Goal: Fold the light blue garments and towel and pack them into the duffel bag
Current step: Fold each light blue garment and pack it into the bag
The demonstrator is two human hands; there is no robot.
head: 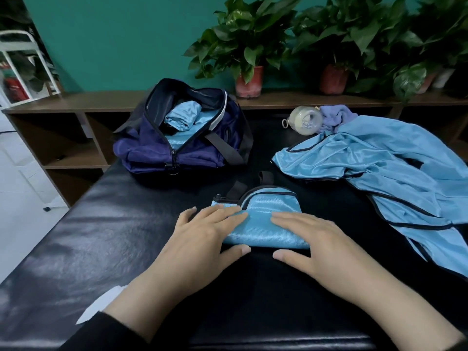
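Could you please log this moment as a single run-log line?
stage: folding | left hand: flat on folded garment | right hand: flat on it too | duffel bag: open, blue items inside | unfolded garment: right of it

Navy duffel bag (182, 145) with black straps, upper centre, shiny light blue folded garment (263, 219) with black trim, light blue loose garment (379, 163) right, lavender towel (334, 116), glossy black table (101, 236), teal wall (126, 41), red-brown plant pots (249, 82).

Potted plants (247, 50) line the wooden shelf (76, 101).
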